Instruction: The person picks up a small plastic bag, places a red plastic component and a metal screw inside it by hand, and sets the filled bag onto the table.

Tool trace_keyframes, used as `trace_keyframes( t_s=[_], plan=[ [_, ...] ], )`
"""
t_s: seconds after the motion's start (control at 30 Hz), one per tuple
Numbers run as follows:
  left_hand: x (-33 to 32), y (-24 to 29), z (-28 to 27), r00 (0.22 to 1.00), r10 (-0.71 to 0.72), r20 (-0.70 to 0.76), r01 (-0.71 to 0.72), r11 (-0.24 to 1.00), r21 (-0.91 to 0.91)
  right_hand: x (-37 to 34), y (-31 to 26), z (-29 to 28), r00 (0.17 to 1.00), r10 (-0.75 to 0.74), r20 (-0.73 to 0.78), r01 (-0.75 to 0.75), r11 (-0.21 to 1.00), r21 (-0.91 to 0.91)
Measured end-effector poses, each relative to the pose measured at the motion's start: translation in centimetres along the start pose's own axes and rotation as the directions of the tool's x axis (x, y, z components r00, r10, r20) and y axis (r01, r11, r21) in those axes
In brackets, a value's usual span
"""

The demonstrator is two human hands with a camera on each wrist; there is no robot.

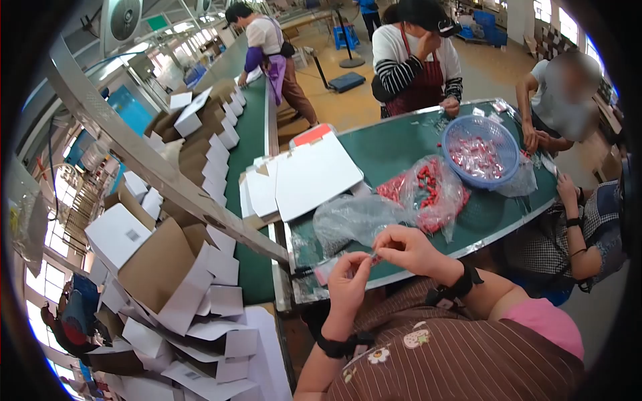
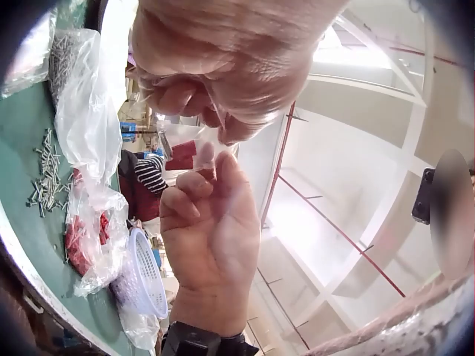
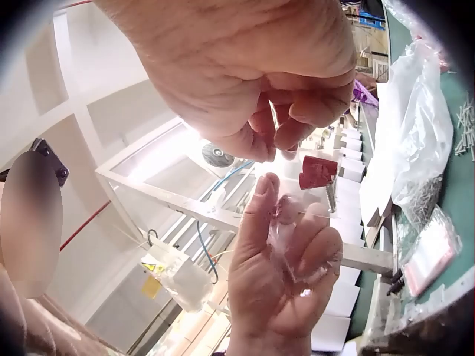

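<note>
Over the near edge of the green table, my left hand (image 1: 348,279) and right hand (image 1: 413,252) meet, fingertips close together. Between them is a small clear plastic bag (image 3: 280,248), which both pinch; in the right wrist view it trails over the left palm. A red piece (image 3: 318,171) and a metal screw (image 3: 331,196) show beside the fingertips, and the red piece (image 2: 180,156) appears in the left wrist view too. Just beyond the hands lies a large clear bag of screws (image 1: 334,240). Next to it is a bag of red pieces (image 1: 431,194).
A blue basket (image 1: 451,167) of small filled packets stands on the green table (image 1: 381,150). White cardboard (image 1: 317,175) lies at its left end. White boxes (image 1: 177,267) crowd the left, past a metal post (image 1: 160,160). Several people stand or sit around the table.
</note>
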State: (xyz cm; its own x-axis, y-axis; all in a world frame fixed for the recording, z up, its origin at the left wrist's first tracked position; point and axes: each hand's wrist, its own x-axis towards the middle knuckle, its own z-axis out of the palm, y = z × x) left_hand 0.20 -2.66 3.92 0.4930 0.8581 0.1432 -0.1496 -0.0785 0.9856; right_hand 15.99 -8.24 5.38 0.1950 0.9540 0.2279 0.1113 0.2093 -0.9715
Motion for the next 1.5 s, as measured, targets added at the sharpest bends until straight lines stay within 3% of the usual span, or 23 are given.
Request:
trace_keyframes(
  t_s=[0.23, 0.57, 0.67, 0.77, 0.83, 0.97, 1.1, 1.17, 1.23, 1.3, 1.33, 1.37, 1.43, 1.5],
  plan=[
    [0.0, 0.6, 0.3, 0.998, -0.046, 0.039, 0.052, 0.982, -0.183, -0.1, -0.1, 0.1, 1.000, -0.008, 0.020, 0.007, 0.999, 0.042],
    [0.2, 0.0, 0.0, 0.998, 0.024, 0.053, -0.019, 0.996, -0.084, 0.0, 0.0, 0.1, 1.000, 0.001, 0.021, -0.001, 1.000, 0.025],
    [0.2, 0.3, -0.2, 0.998, -0.045, 0.051, 0.050, 0.995, -0.082, 0.0, -0.5, -0.3, 0.991, 0.108, 0.076, -0.108, 0.994, 0.008],
    [0.2, 0.2, -0.4, 0.991, -0.120, 0.061, 0.125, 0.988, -0.089, 0.1, -0.4, -0.6, 0.994, 0.087, 0.072, -0.087, 0.996, -0.006],
    [0.3, 0.3, -0.3, 0.996, -0.039, 0.075, 0.047, 0.994, -0.099, 0.3, -1.4, -0.6, 0.997, 0.061, 0.039, -0.059, 0.997, -0.056],
    [0.4, -0.1, -0.3, 0.997, -0.035, 0.063, 0.041, 0.994, -0.104, 0.7, -2.8, -0.8, 0.996, 0.079, 0.045, -0.073, 0.989, -0.127],
    [0.3, -0.1, -0.2, 0.999, -0.023, 0.043, 0.026, 0.998, -0.063, 0.7, -1.3, -0.8, 0.997, 0.041, 0.061, -0.032, 0.990, -0.141],
    [0.3, 0.1, -0.3, 0.999, -0.008, 0.046, 0.010, 0.999, -0.036, 0.7, -1.4, -0.5, 0.994, 0.094, 0.058, -0.090, 0.993, -0.080],
    [0.4, 0.5, -0.6, 0.997, -0.023, 0.071, 0.013, 0.989, 0.148, 0.6, -0.8, -0.4, 0.996, 0.060, 0.066, -0.050, 0.989, -0.141],
    [0.5, -0.6, -0.5, 0.999, 0.016, 0.034, -0.020, 0.993, 0.119, 0.7, -1.1, -0.3, 0.993, -0.072, 0.091, 0.095, 0.955, -0.281],
    [0.7, -0.2, -0.2, 0.999, -0.034, 0.038, 0.033, 0.999, 0.033, 0.7, -1.3, -0.2, 0.995, -0.008, 0.103, 0.031, 0.974, -0.225],
    [0.6, 0.2, -0.1, 0.994, -0.102, 0.049, 0.104, 0.993, -0.048, 0.8, -1.8, -0.2, 0.990, -0.074, 0.116, 0.104, 0.953, -0.284],
    [0.7, -0.1, -0.2, 0.995, -0.067, 0.071, 0.077, 0.987, -0.140, 0.9, -1.6, -0.1, 0.985, -0.113, 0.132, 0.150, 0.939, -0.310],
    [0.8, -0.1, -0.4, 0.996, -0.046, 0.071, 0.055, 0.991, -0.123, 1.0, -1.8, -0.2, 0.985, -0.102, 0.136, 0.142, 0.935, -0.324]
  ],
)
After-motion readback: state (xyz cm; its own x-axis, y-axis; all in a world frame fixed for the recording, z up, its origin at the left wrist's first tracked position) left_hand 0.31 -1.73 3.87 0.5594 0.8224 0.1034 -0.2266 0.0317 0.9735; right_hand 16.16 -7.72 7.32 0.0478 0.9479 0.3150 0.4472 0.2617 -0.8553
